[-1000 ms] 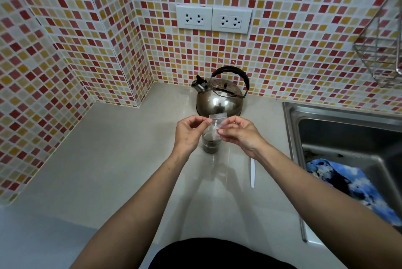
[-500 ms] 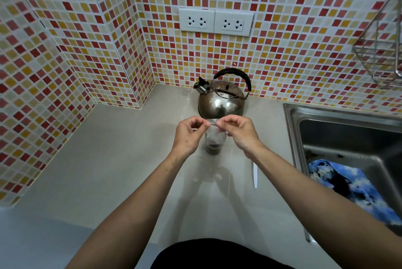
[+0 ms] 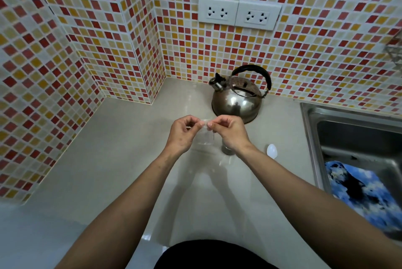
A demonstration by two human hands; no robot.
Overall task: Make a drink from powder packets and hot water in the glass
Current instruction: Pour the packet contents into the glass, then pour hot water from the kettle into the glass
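Both hands pinch the top edge of a small clear plastic packet (image 3: 205, 136) above the counter. My left hand (image 3: 185, 133) holds its left corner and my right hand (image 3: 230, 133) holds its right corner. The packet hangs down between them and looks nearly see-through. The glass (image 3: 227, 150) stands on the counter just behind my right wrist, mostly hidden, with dark powder at its bottom. A steel kettle (image 3: 237, 99) with a black handle stands behind the hands, near the tiled wall.
A white plastic spoon (image 3: 272, 151) lies on the counter (image 3: 121, 149) right of the glass. A steel sink (image 3: 348, 136) at the right holds a blue and white cloth (image 3: 361, 192). Tiled walls close the back and left; two sockets (image 3: 239, 13) sit above the kettle.
The packet has shifted left, off the glass, which now shows behind my right wrist. The view has tilted, and the spoon's bowl has come into sight.
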